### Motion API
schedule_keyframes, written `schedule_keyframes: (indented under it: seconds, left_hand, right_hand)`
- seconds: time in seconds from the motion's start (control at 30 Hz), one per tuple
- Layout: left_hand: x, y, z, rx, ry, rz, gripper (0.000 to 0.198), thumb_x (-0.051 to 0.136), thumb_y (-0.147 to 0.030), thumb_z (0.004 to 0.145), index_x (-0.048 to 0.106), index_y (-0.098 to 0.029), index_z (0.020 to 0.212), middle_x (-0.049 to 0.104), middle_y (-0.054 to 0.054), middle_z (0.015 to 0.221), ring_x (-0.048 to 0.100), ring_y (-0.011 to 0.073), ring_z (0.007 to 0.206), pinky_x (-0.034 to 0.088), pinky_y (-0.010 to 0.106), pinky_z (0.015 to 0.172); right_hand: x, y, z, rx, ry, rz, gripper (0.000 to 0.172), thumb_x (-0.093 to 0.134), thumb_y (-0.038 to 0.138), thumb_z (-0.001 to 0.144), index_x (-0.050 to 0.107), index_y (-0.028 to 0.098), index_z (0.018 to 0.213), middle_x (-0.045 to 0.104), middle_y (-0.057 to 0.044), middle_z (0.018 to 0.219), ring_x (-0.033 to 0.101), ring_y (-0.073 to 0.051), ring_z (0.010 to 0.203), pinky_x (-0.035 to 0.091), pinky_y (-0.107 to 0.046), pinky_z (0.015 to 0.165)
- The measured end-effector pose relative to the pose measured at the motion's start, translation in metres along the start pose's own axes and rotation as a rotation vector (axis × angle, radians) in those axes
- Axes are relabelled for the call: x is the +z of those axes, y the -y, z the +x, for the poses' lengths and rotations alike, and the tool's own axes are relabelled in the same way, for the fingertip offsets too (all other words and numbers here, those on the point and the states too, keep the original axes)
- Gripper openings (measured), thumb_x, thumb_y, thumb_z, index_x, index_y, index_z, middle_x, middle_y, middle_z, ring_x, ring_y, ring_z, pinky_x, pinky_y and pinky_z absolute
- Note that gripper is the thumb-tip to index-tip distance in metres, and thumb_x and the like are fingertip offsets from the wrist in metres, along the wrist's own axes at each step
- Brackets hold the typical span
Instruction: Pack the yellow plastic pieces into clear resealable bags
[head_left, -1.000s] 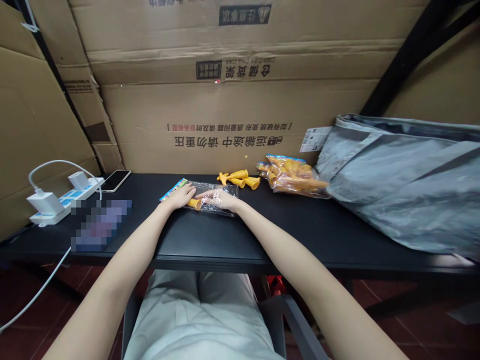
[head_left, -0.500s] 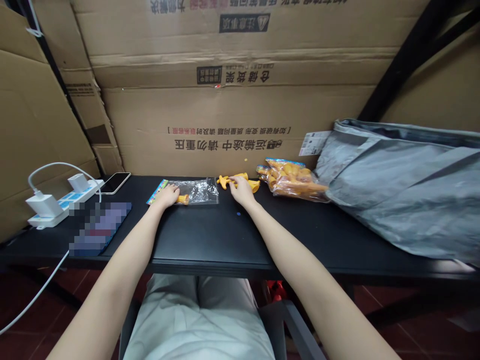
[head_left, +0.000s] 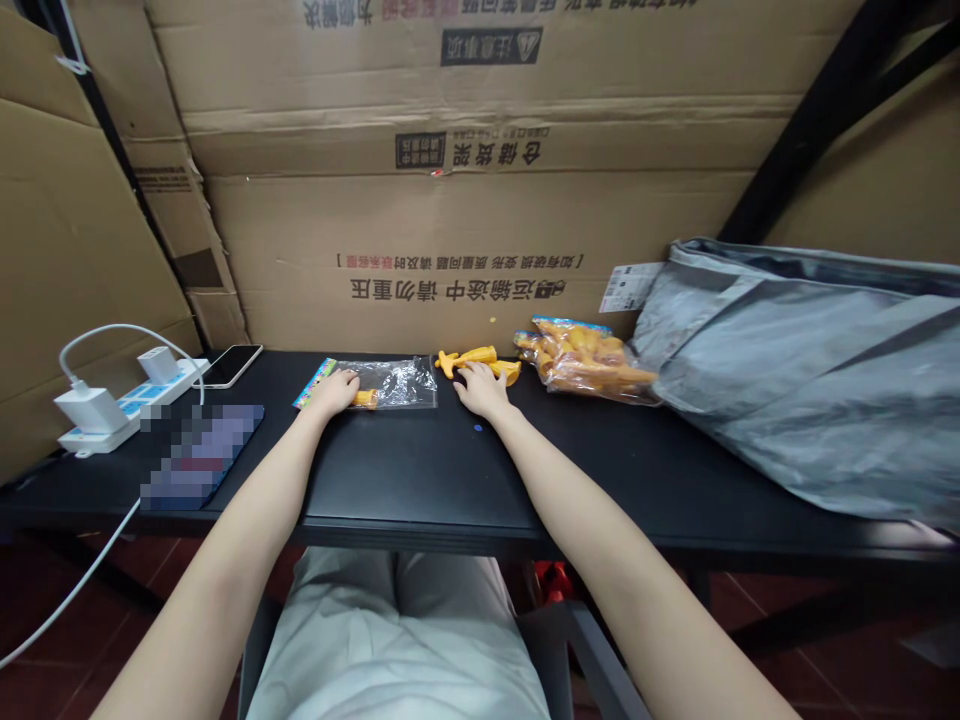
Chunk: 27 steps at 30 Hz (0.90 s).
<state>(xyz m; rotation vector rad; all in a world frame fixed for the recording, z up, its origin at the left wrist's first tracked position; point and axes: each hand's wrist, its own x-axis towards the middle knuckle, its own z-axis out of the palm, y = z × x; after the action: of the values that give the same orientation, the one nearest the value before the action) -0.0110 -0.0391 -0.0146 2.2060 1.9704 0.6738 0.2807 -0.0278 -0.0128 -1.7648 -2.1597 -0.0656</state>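
My left hand lies flat over a clear plastic bag with a colourful header, on the black table. A yellow-orange plastic piece shows beside its fingers; I cannot tell whether it is inside the bag. To the right, my right hand rests open on the tabletop with its fingers spread. Just beyond its fingertips lie yellow-orange plastic toy parts, partly hidden by the hand. Several similar parts fill clear bags further right.
A large grey fabric bag takes up the table's right side. At the left are a white power strip with chargers, a phone and a blurred flat item. Cardboard stands along the back.
My right hand has drawn slightly back toward me and its fingers have spread, so more of the yellow-orange parts shows. My left hand has stayed put on the bag.
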Motion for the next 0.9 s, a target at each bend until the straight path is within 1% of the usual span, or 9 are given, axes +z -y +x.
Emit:
schedule_keyframes:
  seconds: [0.1, 0.2, 0.33, 0.43, 0.5, 0.57, 0.67, 0.8, 0.9]
  left_hand:
    - [0.0, -0.001, -0.001, -0.018, -0.007, -0.011, 0.035, 0.038, -0.03, 0.087, 0.07, -0.022, 0.1, 0.063, 0.006, 0.121, 0.054, 0.0229, 0.117, 0.037, 0.029, 0.099]
    - [-0.001, -0.001, -0.001, -0.026, -0.008, -0.016, 0.035, 0.04, -0.031, 0.087, 0.07, -0.022, 0.102, 0.063, 0.005, 0.123, 0.054, 0.0231, 0.117, 0.037, 0.029, 0.099]
    - [-0.001, -0.001, -0.001, -0.025, 0.01, 0.008, 0.039, 0.036, -0.031, 0.088, 0.068, -0.02, 0.106, 0.061, 0.008, 0.125, 0.053, 0.0249, 0.118, 0.038, 0.032, 0.1]
    - [0.0, -0.001, -0.001, -0.012, 0.018, 0.02, 0.041, 0.034, -0.031, 0.088, 0.068, -0.019, 0.106, 0.062, 0.008, 0.124, 0.053, 0.0246, 0.118, 0.038, 0.032, 0.1]
    - [-0.001, -0.001, -0.001, -0.01, 0.023, 0.039, 0.041, 0.033, -0.031, 0.089, 0.068, -0.019, 0.107, 0.062, 0.007, 0.123, 0.053, 0.0229, 0.118, 0.038, 0.03, 0.1]
    - [-0.001, -0.001, -0.001, -0.003, 0.032, 0.066, 0.042, 0.031, -0.031, 0.089, 0.067, -0.02, 0.108, 0.062, 0.006, 0.123, 0.053, 0.0214, 0.117, 0.038, 0.029, 0.099]
    - [-0.002, -0.001, -0.001, 0.008, 0.047, 0.098, 0.043, 0.029, -0.031, 0.089, 0.066, -0.02, 0.108, 0.062, 0.004, 0.123, 0.053, 0.0205, 0.118, 0.038, 0.028, 0.099]
    - [-0.002, -0.002, -0.002, 0.005, 0.052, 0.109, 0.044, 0.028, -0.032, 0.09, 0.066, -0.021, 0.109, 0.062, 0.004, 0.123, 0.052, 0.0208, 0.119, 0.037, 0.029, 0.101]
    - [-0.002, -0.001, -0.001, 0.013, 0.05, 0.115, 0.044, 0.028, -0.031, 0.089, 0.066, -0.022, 0.109, 0.063, 0.003, 0.123, 0.051, 0.0206, 0.12, 0.036, 0.029, 0.102]
  right_hand:
    - [-0.004, 0.003, -0.002, 0.047, -0.054, -0.038, 0.038, 0.047, 0.025, 0.086, 0.053, 0.017, 0.123, 0.05, -0.016, 0.133, 0.042, -0.03, 0.123, 0.031, -0.055, 0.099]
    - [-0.007, 0.002, -0.003, 0.118, -0.069, -0.062, 0.039, 0.047, 0.023, 0.085, 0.053, 0.012, 0.122, 0.053, -0.02, 0.126, 0.045, -0.033, 0.12, 0.034, -0.051, 0.097]
    - [-0.007, -0.004, 0.0, 0.157, -0.05, -0.026, 0.033, 0.047, 0.021, 0.084, 0.058, 0.011, 0.114, 0.06, -0.018, 0.117, 0.051, -0.033, 0.114, 0.034, -0.05, 0.096]
    - [-0.004, -0.01, 0.005, 0.164, -0.084, 0.098, 0.031, 0.048, 0.027, 0.084, 0.06, 0.012, 0.11, 0.065, -0.016, 0.109, 0.057, -0.031, 0.107, 0.038, -0.046, 0.092]
    - [-0.001, -0.013, 0.009, 0.185, -0.16, 0.248, 0.032, 0.05, 0.031, 0.083, 0.059, 0.013, 0.107, 0.066, -0.015, 0.102, 0.06, -0.029, 0.1, 0.042, -0.041, 0.087]
    - [0.001, -0.017, 0.013, 0.194, -0.284, 0.399, 0.032, 0.053, 0.035, 0.081, 0.057, 0.014, 0.105, 0.066, -0.013, 0.099, 0.061, -0.027, 0.095, 0.044, -0.039, 0.083]
    - [0.002, -0.021, 0.017, 0.125, -0.449, 0.54, 0.035, 0.055, 0.038, 0.078, 0.054, 0.015, 0.104, 0.065, -0.013, 0.1, 0.061, -0.026, 0.092, 0.045, -0.039, 0.082]
    - [-0.002, -0.02, 0.016, 0.0, -0.545, 0.589, 0.033, 0.055, 0.04, 0.078, 0.054, 0.017, 0.101, 0.064, -0.012, 0.099, 0.059, -0.024, 0.086, 0.045, -0.037, 0.081]
    - [-0.008, -0.016, 0.014, 0.045, -0.601, 0.633, 0.036, 0.055, 0.047, 0.078, 0.055, 0.016, 0.098, 0.064, -0.01, 0.092, 0.057, -0.021, 0.075, 0.045, -0.036, 0.076]
